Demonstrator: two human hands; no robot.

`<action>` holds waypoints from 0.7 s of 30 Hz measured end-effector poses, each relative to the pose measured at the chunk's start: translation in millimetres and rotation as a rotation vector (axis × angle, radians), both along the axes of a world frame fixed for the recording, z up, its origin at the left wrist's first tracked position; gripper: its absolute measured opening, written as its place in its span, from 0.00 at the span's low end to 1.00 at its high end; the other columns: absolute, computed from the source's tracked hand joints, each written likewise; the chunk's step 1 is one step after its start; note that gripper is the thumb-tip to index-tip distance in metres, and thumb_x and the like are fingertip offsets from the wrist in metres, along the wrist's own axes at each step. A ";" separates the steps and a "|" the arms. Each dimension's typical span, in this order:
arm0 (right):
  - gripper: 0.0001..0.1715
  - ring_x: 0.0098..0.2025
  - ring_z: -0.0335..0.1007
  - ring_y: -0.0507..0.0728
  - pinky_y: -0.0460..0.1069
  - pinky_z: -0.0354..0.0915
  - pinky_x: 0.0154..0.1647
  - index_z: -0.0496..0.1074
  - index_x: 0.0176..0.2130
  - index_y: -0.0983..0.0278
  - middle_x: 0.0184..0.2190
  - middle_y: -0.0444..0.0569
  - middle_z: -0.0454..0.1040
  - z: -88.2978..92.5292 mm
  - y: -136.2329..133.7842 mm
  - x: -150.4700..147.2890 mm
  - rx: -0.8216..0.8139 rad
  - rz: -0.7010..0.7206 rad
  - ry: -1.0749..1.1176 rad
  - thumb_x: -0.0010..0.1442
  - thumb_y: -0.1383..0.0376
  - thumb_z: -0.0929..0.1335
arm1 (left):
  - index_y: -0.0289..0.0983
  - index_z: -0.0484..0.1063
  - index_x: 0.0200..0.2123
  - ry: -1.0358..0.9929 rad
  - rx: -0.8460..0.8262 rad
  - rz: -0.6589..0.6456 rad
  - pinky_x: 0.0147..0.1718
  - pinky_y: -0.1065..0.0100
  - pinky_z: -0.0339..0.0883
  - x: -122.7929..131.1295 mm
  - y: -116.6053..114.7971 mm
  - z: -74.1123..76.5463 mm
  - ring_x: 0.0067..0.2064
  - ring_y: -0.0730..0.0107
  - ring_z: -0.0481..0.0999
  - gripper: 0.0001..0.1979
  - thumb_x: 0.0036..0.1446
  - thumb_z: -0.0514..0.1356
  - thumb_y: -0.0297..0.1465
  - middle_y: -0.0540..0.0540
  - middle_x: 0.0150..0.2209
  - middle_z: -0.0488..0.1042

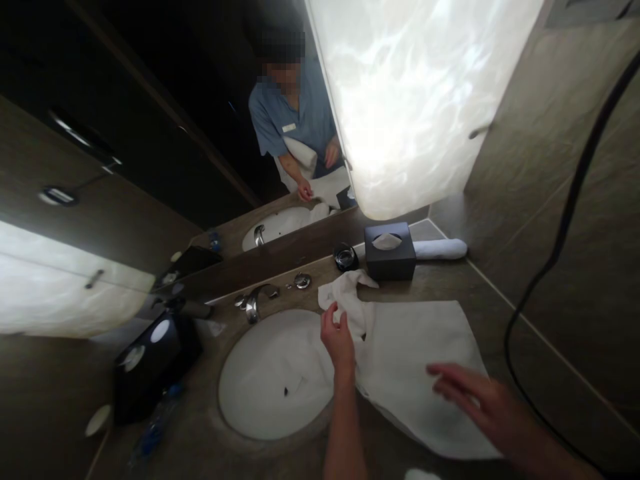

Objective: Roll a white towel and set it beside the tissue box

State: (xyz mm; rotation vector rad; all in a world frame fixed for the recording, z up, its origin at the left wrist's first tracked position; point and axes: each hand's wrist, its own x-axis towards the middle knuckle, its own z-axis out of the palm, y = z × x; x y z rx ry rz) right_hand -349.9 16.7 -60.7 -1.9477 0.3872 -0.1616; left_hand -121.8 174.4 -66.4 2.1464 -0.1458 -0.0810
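Observation:
A white towel [420,360] lies spread on the brown stone counter [480,293] to the right of the round white sink [265,387]. Its far left corner is bunched up. My left hand [337,340] pinches that bunched corner at the sink's right rim. My right hand [473,393] hovers flat over the towel's near right part, fingers spread and blurred, holding nothing.
A chrome tap [255,303] stands behind the sink. A dark tissue box [390,252], a small dark cup [345,257] and a rolled white towel [440,249] sit at the back. A black box [150,363] is left of the sink. A black cable [550,267] hangs on the right wall. The mirror [210,133] reflects a person in a blue top.

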 end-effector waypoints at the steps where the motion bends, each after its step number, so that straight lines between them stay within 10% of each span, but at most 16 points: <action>1: 0.24 0.46 0.78 0.59 0.52 0.76 0.51 0.77 0.51 0.63 0.48 0.52 0.77 -19.3 -19.6 10.4 -0.114 -0.026 0.022 0.68 0.55 0.61 | 0.30 0.73 0.52 0.029 0.075 0.052 0.45 0.65 0.68 -6.9 13.4 3.4 0.51 0.61 0.73 0.17 0.64 0.56 0.33 0.37 0.51 0.74; 6: 0.33 0.60 0.64 0.74 0.67 0.65 0.58 0.69 0.60 0.79 0.59 0.70 0.65 -103.3 -104.7 49.2 -0.644 -0.078 0.350 0.61 0.73 0.54 | 0.31 0.75 0.44 0.299 0.512 -0.008 0.47 0.56 0.64 -73.8 62.2 12.9 0.47 0.48 0.76 0.13 0.61 0.62 0.35 0.37 0.43 0.76; 11: 0.15 0.36 0.71 0.67 0.58 0.66 0.36 0.75 0.36 0.72 0.33 0.64 0.73 -99.1 -121.8 47.9 -0.586 -0.135 0.405 0.59 0.64 0.63 | 0.26 0.68 0.55 0.542 0.795 -0.024 0.52 0.51 0.65 -126.9 88.7 -3.2 0.56 0.40 0.73 0.24 0.62 0.62 0.35 0.29 0.55 0.71; 15: 0.12 0.38 0.71 0.60 0.55 0.67 0.41 0.72 0.37 0.63 0.38 0.54 0.72 -71.5 -48.4 35.0 -0.529 -0.110 0.167 0.63 0.60 0.62 | 0.26 0.76 0.47 0.598 0.674 -0.060 0.52 0.51 0.64 -131.0 103.4 -12.2 0.54 0.40 0.74 0.17 0.57 0.65 0.33 0.29 0.48 0.76; 21: 0.24 0.41 0.73 0.63 0.58 0.72 0.44 0.73 0.43 0.61 0.40 0.55 0.73 -75.4 80.8 33.4 -0.257 0.128 0.008 0.70 0.63 0.52 | 0.31 0.74 0.39 0.742 -0.189 -0.019 0.30 0.64 0.68 -138.3 69.0 -13.1 0.29 0.64 0.75 0.15 0.49 0.63 0.35 0.41 0.34 0.79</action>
